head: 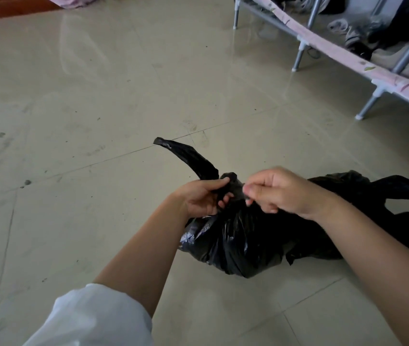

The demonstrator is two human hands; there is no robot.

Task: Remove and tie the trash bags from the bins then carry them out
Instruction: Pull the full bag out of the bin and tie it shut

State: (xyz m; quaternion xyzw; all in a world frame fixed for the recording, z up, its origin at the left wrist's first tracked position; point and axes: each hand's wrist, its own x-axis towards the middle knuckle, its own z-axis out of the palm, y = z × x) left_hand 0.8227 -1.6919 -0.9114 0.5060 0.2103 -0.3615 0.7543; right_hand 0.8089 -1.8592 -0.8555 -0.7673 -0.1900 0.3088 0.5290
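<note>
Gripping the knot [230, 179] atop the black trash bag [233, 243], left hand [202, 199] curls round it. Right hand [277, 191] pinches plastic beside the knot.

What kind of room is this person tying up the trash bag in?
Probably a bedroom or dorm room. A metal-framed bed with a pink flowered cover stands on the shiny tiled floor, with shoes and clothes stowed underneath it. The black trash bag sits on the tiles.

Floor [98, 96]: under everything.
Trash bag [235, 243]: on floor, near right.
Hands: left hand [202, 198], right hand [280, 191], on its knot [232, 178].
Bed frame [335, 53]: far right.
</note>
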